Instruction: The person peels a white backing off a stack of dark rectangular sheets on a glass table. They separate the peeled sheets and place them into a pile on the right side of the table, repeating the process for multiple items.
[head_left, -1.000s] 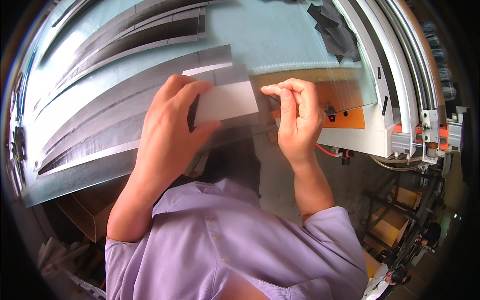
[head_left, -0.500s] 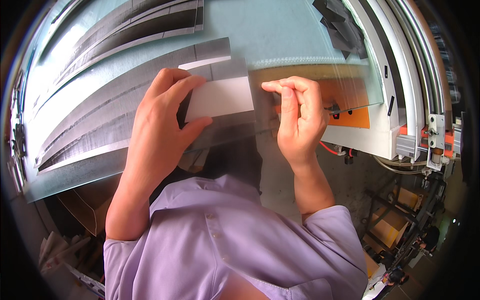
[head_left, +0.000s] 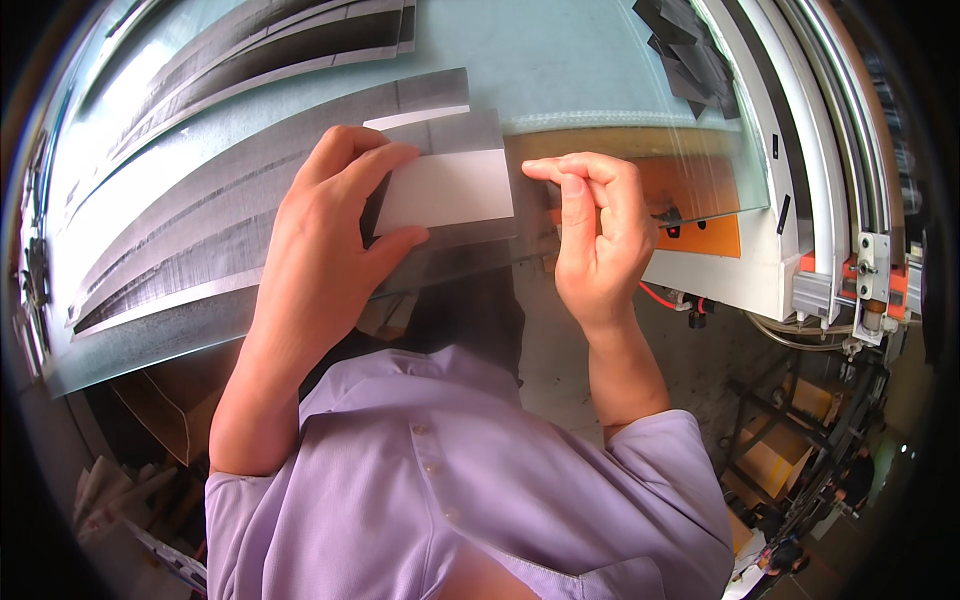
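Left hand (head_left: 325,235) pinched white strip (head_left: 445,188) flat on grey sheet (head_left: 200,215); right hand (head_left: 592,225) pinched strip's right edge. Best kept strip taut, edges aligned, peel slow.

A: Eyes on the shirt (head_left: 470,500) first: pale lilac, smooth weave, short sleeves.

B: Short indeed. The left sleeve (head_left: 240,520) ends in a plain hem well below the left grip (head_left: 330,240), leaving the whole forearm bare.

A: Same on the other side: the right sleeve (head_left: 670,450) stops with a stitched hem well short of the right grip (head_left: 595,235).

B: And down the front, a buttoned placket (head_left: 425,445). I count two small pale buttons showing.

A: No watch, no rings, no gloves on either grip. Nails trimmed short.

B: The shirt cloth creases softly around the shoulders.
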